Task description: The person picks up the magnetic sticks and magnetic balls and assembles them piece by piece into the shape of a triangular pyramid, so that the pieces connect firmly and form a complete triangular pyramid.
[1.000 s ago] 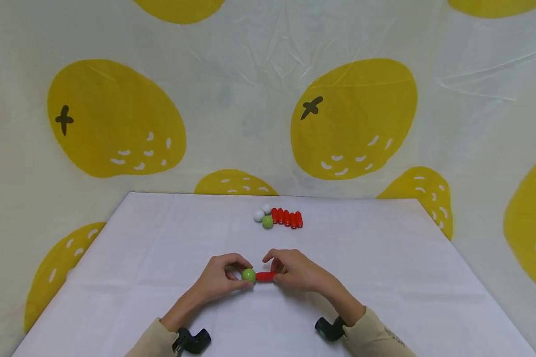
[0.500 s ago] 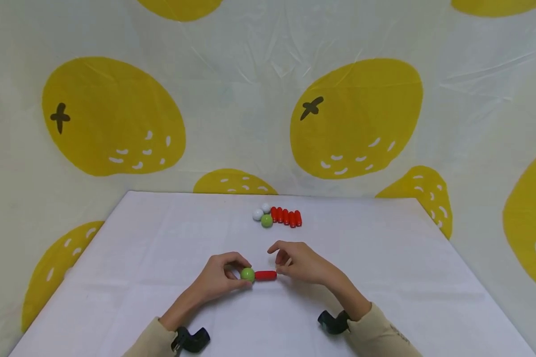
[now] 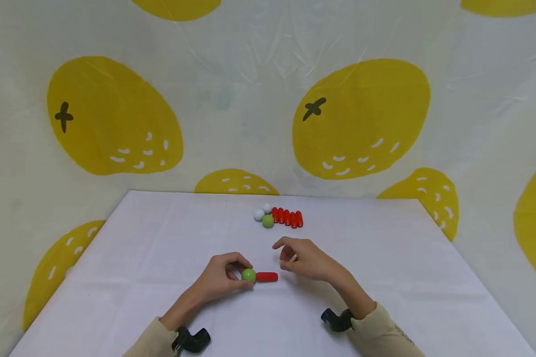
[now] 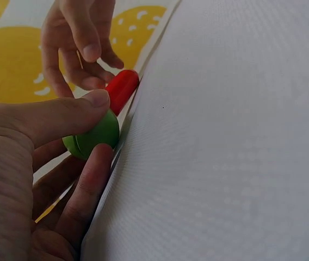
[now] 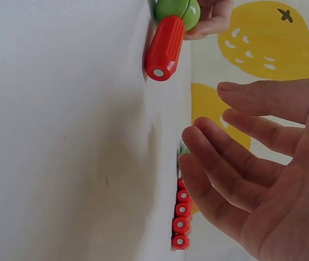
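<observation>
The head camera looks forward and down from the near side, well back, with the white table (image 3: 375,248) toward 6 o'clock and the printed backdrop (image 3: 241,74) toward 12. Close behind the left hand (image 3: 218,277), one wrist view sees tabletop at 3 o'clock; close beside the right hand (image 3: 307,260), the other sees it at 9. Both share the green ball (image 3: 248,275) and red rod (image 3: 267,276).

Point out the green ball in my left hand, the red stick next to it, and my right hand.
Green ball (image 3: 248,275): head view, middle of its visible face.
Red stick (image 5: 167,48): right wrist view, ridged side.
Right hand (image 3: 307,259): head view, back of hand.
</observation>
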`<state>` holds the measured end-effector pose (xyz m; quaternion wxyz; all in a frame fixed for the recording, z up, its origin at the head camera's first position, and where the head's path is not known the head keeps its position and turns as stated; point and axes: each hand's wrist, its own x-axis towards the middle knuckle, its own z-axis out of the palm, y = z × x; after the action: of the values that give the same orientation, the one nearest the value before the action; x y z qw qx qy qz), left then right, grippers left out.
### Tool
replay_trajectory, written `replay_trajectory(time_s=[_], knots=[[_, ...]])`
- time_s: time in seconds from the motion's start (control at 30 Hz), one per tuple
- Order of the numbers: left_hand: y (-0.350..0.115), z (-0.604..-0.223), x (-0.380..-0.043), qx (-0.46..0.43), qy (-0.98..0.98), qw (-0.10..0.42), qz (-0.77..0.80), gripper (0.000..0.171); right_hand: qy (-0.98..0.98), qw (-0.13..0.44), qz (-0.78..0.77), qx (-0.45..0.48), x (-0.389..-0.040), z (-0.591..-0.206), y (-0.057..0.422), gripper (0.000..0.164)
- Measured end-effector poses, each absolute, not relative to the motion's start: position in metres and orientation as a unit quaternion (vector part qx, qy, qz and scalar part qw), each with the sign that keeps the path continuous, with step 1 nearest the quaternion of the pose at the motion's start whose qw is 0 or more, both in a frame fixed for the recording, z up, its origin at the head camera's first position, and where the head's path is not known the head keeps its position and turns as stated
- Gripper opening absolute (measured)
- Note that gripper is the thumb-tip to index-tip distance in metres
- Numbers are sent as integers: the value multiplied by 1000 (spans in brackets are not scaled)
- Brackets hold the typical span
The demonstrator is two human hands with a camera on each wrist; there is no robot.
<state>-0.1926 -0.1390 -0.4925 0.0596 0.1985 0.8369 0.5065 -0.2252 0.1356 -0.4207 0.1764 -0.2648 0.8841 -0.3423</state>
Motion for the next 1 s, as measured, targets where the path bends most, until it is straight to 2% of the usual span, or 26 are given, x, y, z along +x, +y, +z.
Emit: replay_trajectory(time_s=[0.63, 1.0], knots=[[-140, -492, -191, 200, 837, 63, 506, 35, 892, 145, -357, -237, -243, -416, 142, 40], [-140, -493, -191, 195, 842, 64, 499, 36, 905, 119, -347, -213, -270, -408, 144, 38]])
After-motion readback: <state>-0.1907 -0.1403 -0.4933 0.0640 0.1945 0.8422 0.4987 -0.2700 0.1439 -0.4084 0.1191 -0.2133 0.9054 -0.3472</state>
